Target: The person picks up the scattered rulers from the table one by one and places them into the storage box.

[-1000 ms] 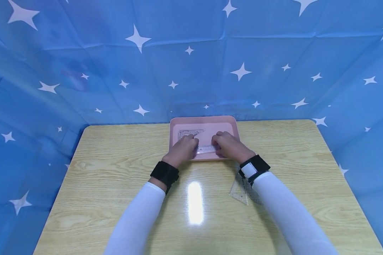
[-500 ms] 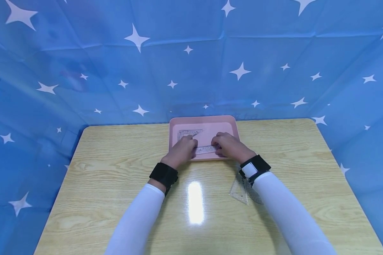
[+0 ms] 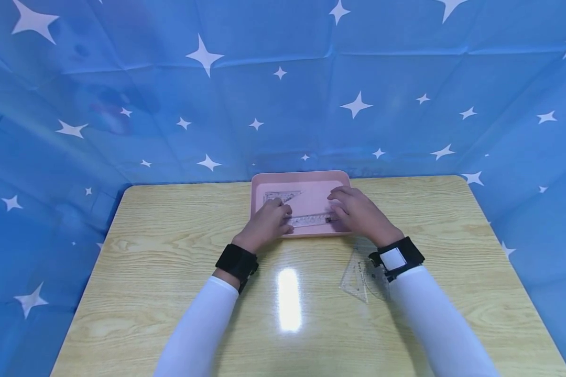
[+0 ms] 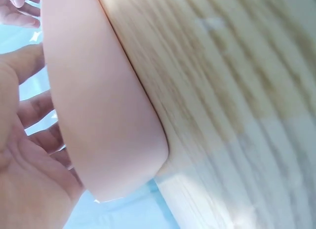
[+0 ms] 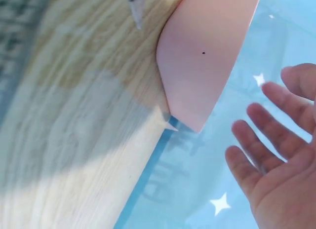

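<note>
A clear ruler (image 3: 308, 220) lies along the front of the shallow pink tray (image 3: 318, 181). My left hand (image 3: 265, 222) is at the ruler's left end, with thumb and fingers apart; in the left wrist view its fingers (image 4: 37, 108) reach behind the tray's wall. Whether they touch the ruler is hidden. Over the tray's right side is my right hand (image 3: 363, 215), its spread fingers (image 5: 256, 135) holding nothing in the right wrist view. A clear set square (image 3: 279, 196) lies at the tray's left, partly behind my left hand.
Another clear set square (image 3: 355, 283) and a clear protractor (image 3: 376, 280) lie on the wooden table (image 3: 170, 251), close to my right wrist. The tray stands by the table's back edge, before a blue star-patterned cloth (image 3: 306, 125).
My right hand has let go of the ruler's right end and moved right, its fingers spreading. The left hand's fingers have loosened, and the ruler now lies in the tray.
</note>
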A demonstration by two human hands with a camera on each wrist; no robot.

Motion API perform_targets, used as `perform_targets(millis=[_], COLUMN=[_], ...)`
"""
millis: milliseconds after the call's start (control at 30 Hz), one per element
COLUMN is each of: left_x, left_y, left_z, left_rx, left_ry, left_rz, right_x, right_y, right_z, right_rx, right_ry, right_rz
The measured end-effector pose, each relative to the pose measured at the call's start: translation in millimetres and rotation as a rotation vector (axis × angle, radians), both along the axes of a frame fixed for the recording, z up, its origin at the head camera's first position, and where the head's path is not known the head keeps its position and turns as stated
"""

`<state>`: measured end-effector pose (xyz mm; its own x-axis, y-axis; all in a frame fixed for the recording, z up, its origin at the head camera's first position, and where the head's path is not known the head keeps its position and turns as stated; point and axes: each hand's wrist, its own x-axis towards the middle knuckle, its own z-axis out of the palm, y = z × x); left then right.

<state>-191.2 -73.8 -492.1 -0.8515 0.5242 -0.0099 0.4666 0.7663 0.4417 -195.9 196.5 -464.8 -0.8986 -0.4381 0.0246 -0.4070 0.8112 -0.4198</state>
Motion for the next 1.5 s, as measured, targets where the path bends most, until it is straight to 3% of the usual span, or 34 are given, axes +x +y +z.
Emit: perform_targets(millis=[167, 300, 467, 700, 867, 1100, 1333, 1500], left_x=[4.7, 8.0, 13.2, 27.6, 36.5, 48.2, 62.7, 73.9], left_y=[-4.1, -5.3, -6.0, -8.0, -6.8, 0.0, 11.8, 20.7], left_z=[-2.9, -4.1, -2.6, 3.5, 3.5, 5.3, 11.9, 12.9], left_rx=[0.017, 0.039, 0.046, 0.036, 0.043, 0.043, 0.022, 0.01], left_ry=[-0.016, 0.015, 0.062, 0.057, 0.119, 0.15, 0.165, 0.193], left_rz=[0.048, 0.067, 0.063, 0.035, -0.015, -0.05, -0.101, -0.155], right_x=[6.1, 11.8, 21.3, 32.7, 39.6, 50.9, 63.4, 72.8], right_y=[9, 14, 23, 37, 44, 51, 56, 55], right_z=[2.4, 0.0, -2.0, -4.7, -6.8, -10.2, -15.4, -20.0], right_rx=[-0.021, -0.016, -0.016, -0.021, -0.024, -0.003, 0.02, 0.055], right_ry=[0.036, 0.063, 0.116, 0.148, 0.112, 0.045, -0.109, -0.159], right_rz=[-0.005, -0.008, -0.041, -0.128, -0.145, -0.169, -0.18, -0.172])
